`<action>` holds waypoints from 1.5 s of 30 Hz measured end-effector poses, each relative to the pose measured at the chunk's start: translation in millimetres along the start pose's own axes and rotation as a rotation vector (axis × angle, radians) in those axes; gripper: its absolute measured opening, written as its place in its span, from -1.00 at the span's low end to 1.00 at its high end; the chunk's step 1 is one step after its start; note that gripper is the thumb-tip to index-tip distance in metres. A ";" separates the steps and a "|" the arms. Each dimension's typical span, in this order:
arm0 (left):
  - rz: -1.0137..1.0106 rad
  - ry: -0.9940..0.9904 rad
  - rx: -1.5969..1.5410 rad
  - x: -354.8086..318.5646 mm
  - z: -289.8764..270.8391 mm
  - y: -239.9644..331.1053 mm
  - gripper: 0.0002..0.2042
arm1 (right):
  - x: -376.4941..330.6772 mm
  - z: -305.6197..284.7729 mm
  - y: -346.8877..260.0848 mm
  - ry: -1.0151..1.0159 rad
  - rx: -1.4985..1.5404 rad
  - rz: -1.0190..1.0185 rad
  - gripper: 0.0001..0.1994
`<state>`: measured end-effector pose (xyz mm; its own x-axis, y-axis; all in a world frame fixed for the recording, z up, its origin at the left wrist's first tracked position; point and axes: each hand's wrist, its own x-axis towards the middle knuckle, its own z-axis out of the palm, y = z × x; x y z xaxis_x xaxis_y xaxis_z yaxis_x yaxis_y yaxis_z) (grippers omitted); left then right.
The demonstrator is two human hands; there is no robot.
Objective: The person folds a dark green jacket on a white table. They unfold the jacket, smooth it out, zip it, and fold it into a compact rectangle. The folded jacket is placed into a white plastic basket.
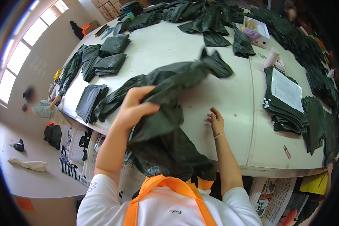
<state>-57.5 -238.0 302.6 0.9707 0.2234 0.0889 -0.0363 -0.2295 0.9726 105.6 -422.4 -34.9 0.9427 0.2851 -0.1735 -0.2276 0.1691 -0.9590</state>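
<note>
- Left hand (133, 103): at nine o'clock, just off the middle of the view; partly closed, with a fold of dark green cloth (158, 124) pinched between thumb and fingers; the tips of the farther fingers are hidden.
- Right hand (216, 122): at three o'clock, apart from the cloth; half open, fingers loosely bent, with nothing visible in its grasp. I cannot tell whether its fingertips touch the white table (229, 100). A thin bracelet (219, 136) circles its wrist.
- The dark green cloth fills the middle, crumpled; one blurred end reaches out between one and two o'clock, another part stretches toward nine, and the bulk hangs toward six, in front of the orange apron (135, 203).
- Nearest the cloth, at nine o'clock, lies a flat folded stack (90, 103); between ten and eleven sit two folded bundles (111, 64), near each other.
- Between two and three o'clock, a printed sheet (286, 90) lies on a dark stack (286, 118); a pale cone (272, 57) stands at two.
- Between three and four o'clock, small snips (287, 151) lie near the table's edge.
- At twelve o'clock, more dark pieces (211, 19) are heaped along the far side.
</note>
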 end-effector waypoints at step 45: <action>-0.441 0.659 0.535 -232.7 -220.2 -260.0 -0.16 | 109.0 316.6 -34.3 -0.525 -0.987 -0.789 -0.51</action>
<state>-326.4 -21.7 76.3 0.5362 0.8441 -0.0004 0.5727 -0.3634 0.7348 138.9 -98.3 50.1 0.4866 0.7858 0.3818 0.7978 -0.2216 -0.5607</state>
